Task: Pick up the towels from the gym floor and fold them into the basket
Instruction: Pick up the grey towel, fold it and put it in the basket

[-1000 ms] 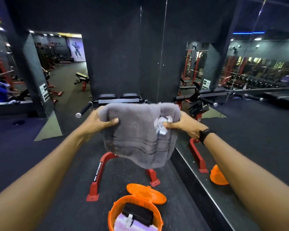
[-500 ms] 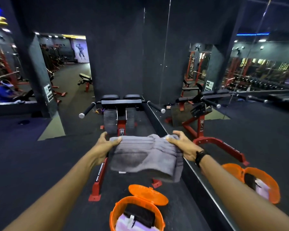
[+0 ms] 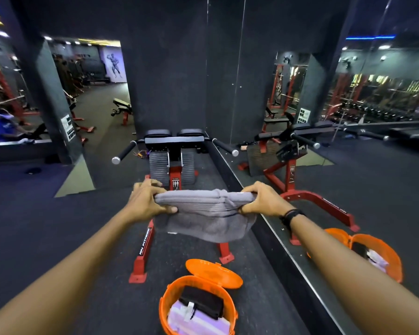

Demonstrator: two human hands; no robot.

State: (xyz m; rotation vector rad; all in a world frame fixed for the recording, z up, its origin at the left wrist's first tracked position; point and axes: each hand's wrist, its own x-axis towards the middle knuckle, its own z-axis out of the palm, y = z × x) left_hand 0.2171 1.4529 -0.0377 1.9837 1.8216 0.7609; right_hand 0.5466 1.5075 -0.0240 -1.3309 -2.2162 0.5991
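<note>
A folded grey towel (image 3: 203, 218) hangs in the air between my hands, doubled over with its lower edge sagging. My left hand (image 3: 146, 201) grips its left end, thumb underneath. My right hand (image 3: 260, 201) grips its right end, fingers curled over the top. Below and nearer to me stands the orange basket (image 3: 163, 308) with its lid (image 3: 213, 274) open behind it. Inside it lie a black folded towel (image 3: 203, 304) on top of a white and lilac striped towel (image 3: 203, 325).
A red and black gym machine (image 3: 172, 175) stands on the dark floor just beyond the towel, its red feet (image 3: 140, 257) flanking the basket. A mirror wall (image 3: 348, 165) runs along the right and reflects the basket. A person in blue (image 3: 4, 126) sits far left.
The towel has come down from chest height and been folded over once more into a narrower bundle. Both hands have lowered with it toward the basket.
</note>
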